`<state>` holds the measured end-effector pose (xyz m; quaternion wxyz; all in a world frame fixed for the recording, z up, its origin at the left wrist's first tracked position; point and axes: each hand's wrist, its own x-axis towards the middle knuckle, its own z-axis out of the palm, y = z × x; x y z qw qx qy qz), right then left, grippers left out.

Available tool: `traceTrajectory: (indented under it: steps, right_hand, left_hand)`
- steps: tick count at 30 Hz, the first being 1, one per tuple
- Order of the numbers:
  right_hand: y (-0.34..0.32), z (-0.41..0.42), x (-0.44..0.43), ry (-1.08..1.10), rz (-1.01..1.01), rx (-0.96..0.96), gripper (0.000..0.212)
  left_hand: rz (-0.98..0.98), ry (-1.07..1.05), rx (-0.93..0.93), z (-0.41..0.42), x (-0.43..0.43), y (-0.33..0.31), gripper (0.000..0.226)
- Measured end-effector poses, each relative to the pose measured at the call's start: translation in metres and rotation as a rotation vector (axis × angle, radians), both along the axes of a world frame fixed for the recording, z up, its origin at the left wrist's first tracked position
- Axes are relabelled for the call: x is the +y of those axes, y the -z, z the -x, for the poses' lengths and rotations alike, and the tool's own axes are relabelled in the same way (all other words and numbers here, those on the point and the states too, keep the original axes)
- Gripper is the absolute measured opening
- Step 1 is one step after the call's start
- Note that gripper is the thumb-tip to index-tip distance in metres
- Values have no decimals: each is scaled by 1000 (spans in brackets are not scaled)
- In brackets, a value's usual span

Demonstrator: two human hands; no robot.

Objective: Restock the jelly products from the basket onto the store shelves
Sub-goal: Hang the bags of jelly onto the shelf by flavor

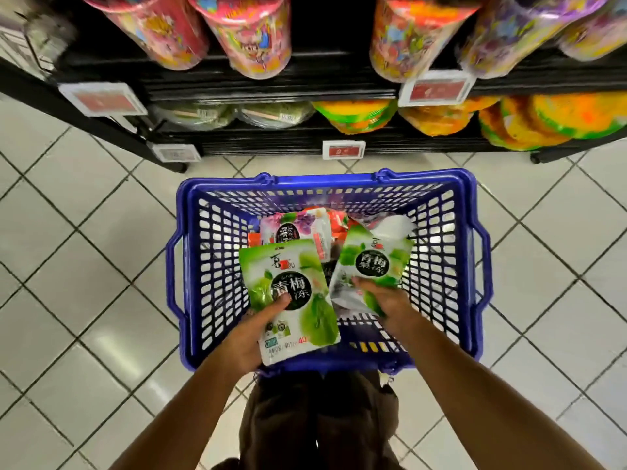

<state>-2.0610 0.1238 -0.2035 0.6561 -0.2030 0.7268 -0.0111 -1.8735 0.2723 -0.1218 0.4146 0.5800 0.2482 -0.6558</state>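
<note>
Green foil comes first: we count two green plum jelly pouches, one in each of the hands, both held over the blue basket [322,179]. The left hand [251,337] has its thumb pressed on the front of the nearer pouch [288,300], with the fingers wrapped behind it. The right hand [386,300] curls over the lower edge of the farther pouch [373,262]. A silvery sheet behind that one may be a second pack, though we cannot tell. Down in the basket we count one purple grape pouch [295,225], lying on red-orange packaging whose number is hidden.

We judge the step in hand to be taking this pair out for the shelves [271,86]. To do it well we would grip each pouch firmly near its base, raise both clear of the basket rim without snagging the mesh, and find the matching row before reaching, since no green pouches show on the shelves here. The basket stands on the tiled floor [84,266] just in front of the shelves, whose edges carry four price tags [343,149] by our count
</note>
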Motion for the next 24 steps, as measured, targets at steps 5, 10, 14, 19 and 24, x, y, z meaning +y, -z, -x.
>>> traceTrajectory:
  steps: [5, 10, 14, 19, 24]
  right_hand:
    - [-99, -2, 2, 20, 80, -210, 52]
    - [-237, 4, -14, 75, 275, -309, 51]
    - [-372, 1, -30, 62, 377, -361, 37]
    - [-551, -12, -47, -23, 564, -427, 52]
    - [-685, -32, -62, -65, 751, -487, 58]
  left_hand:
    - [43, 144, -254, -9, -14, -67, 46]
    - [116, 221, -353, -32, -31, -187, 55]
    - [181, 228, -404, -44, -50, -316, 58]
    - [342, 169, -539, -52, -71, -484, 56]
    - [477, -36, -503, -74, -80, -620, 135]
